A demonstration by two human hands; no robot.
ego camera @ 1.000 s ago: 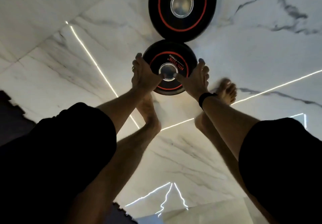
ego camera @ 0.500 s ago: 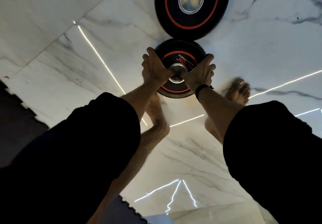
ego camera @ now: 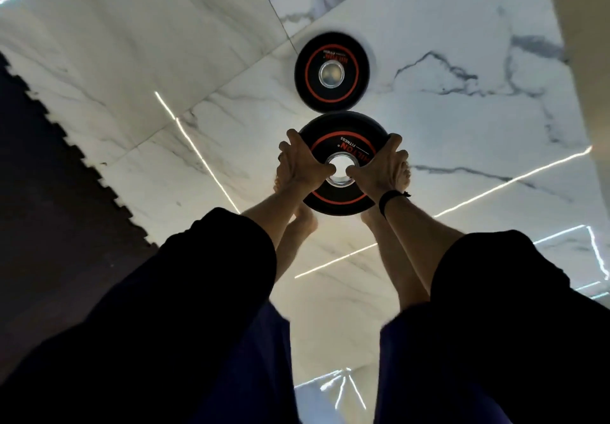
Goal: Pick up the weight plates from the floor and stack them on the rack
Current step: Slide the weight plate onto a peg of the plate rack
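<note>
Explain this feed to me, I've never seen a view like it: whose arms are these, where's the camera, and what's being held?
The camera sits on a person's head, looking down past their dark sleeves at a marble floor. No machine here: the left hand and right hand are bare, and both grip one black plate by its rim, thumbs at the centre hole. A second plate lies flat on the floor beyond it. Bare feet show beneath the held plate. A dark mat borders the floor at left. No rack is visible.
</note>
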